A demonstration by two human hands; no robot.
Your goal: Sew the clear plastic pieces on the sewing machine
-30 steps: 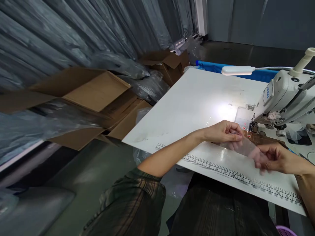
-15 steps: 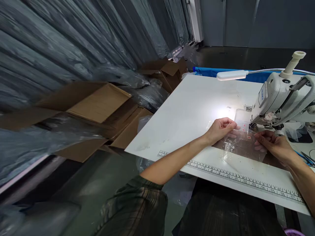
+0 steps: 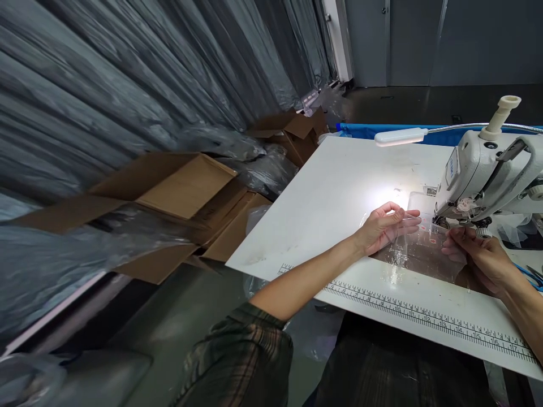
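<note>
A clear plastic sheet (image 3: pixel 428 260) with small red marks lies on the white sewing table, its far part by the needle area of the sewing machine (image 3: pixel 470 169). My left hand (image 3: pixel 386 229) is to the left of the needle, thumb and fingers closed on the sheet's left edge, which is lifted slightly. To the right and just in front of the needle, my right hand (image 3: pixel 479 251) pinches the sheet's right side between thumb and fingers. Glare on the film hides its exact outline.
A white lamp (image 3: pixel 401 137) on a bendy neck shines over the table (image 3: pixel 305 209). A printed ruler (image 3: pixel 407 308) runs along the front edge. Blue-handled scissors (image 3: pixel 530 276) lie at the right. Open cardboard boxes (image 3: pixel 190 186) with plastic wrap stand left of the table.
My left hand has turned, its fingers more stretched, and lifts the film's edge a little. My right hand stays by the needle. The whole view has shifted slightly.
</note>
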